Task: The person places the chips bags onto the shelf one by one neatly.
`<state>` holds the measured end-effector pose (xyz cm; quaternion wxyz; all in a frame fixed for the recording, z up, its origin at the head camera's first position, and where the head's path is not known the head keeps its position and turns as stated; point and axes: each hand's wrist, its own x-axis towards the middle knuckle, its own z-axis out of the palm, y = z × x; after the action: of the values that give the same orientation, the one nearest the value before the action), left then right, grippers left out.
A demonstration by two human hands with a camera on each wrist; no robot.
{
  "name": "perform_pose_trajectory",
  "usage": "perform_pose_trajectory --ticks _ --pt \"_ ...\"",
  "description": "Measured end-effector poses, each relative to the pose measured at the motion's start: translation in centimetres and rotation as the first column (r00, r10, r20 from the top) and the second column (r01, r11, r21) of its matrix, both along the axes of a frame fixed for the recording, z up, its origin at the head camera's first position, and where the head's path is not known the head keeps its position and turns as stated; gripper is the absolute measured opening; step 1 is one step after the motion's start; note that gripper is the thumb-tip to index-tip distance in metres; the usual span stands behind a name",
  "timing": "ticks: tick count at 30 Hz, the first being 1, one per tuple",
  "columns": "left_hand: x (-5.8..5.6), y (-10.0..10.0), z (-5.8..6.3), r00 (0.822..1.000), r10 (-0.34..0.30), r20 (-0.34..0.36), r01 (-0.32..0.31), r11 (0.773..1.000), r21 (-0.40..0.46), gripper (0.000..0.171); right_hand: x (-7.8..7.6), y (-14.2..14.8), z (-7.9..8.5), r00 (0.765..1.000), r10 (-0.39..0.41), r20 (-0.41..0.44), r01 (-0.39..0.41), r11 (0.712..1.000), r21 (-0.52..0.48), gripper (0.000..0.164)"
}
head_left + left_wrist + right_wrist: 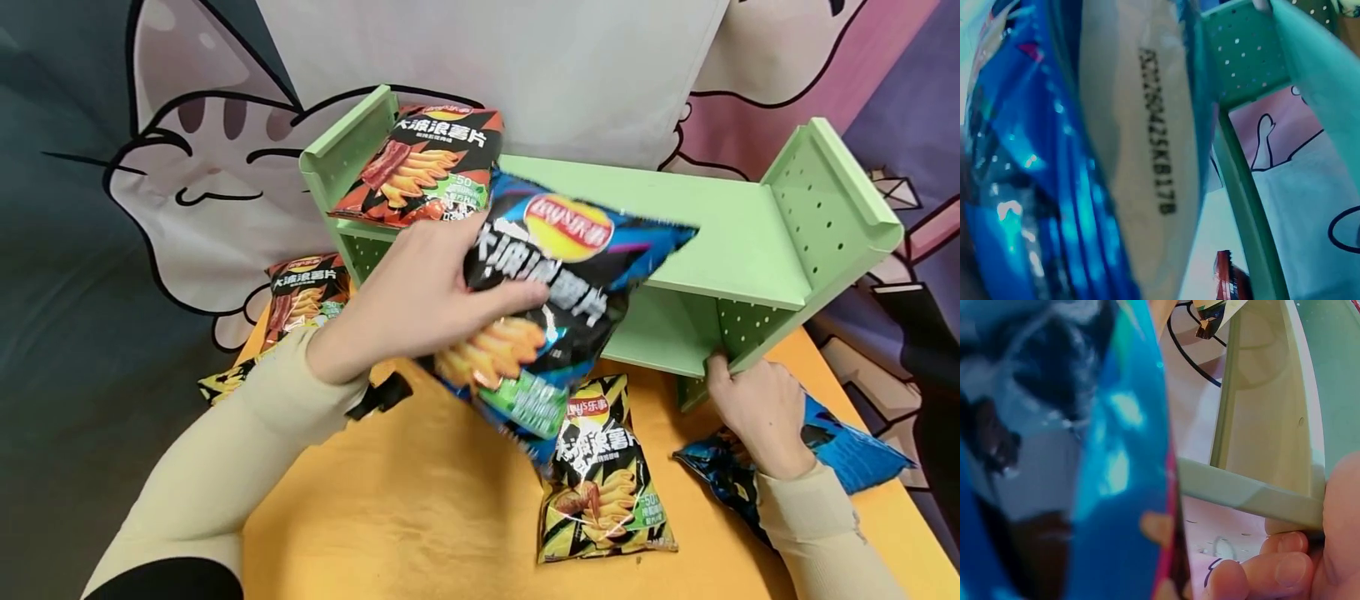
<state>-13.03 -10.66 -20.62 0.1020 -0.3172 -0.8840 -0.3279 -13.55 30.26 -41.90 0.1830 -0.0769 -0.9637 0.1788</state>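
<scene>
My left hand [427,292] holds a blue and black bag of potato chips [577,342] in the air, thumb across its printed front. The bag is tilted and overlaps the front of a green two-level shelf [720,225]. In the left wrist view the bag's crinkled blue side [1047,156] and pale date-printed strip fill much of the picture. At the shelf's lower right corner, my right hand [761,412] grips the edge. The right wrist view shows its curled fingers [1285,569] under the green board [1247,490].
A red and black chip bag [435,167] leans on the top level, left side. On the orange table [420,517] lie a yellow and black bag [607,492], another blue bag [855,450] by my right wrist, and red [307,292] and yellow [225,383] bags at left.
</scene>
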Motion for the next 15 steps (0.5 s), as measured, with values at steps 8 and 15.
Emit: perform_pose_trajectory --ticks 8,15 --pt "-5.1 2.9 2.9 0.980 0.183 0.073 -0.178 0.981 -0.072 0.051 0.0 -0.1 0.0 1.000 -0.002 -0.003 0.002 1.000 0.001 0.050" --pt "-9.1 5.3 4.1 0.948 0.290 0.131 -0.261 0.944 -0.201 0.065 0.0 -0.1 0.0 1.000 -0.012 -0.003 0.012 1.000 -0.002 0.051"
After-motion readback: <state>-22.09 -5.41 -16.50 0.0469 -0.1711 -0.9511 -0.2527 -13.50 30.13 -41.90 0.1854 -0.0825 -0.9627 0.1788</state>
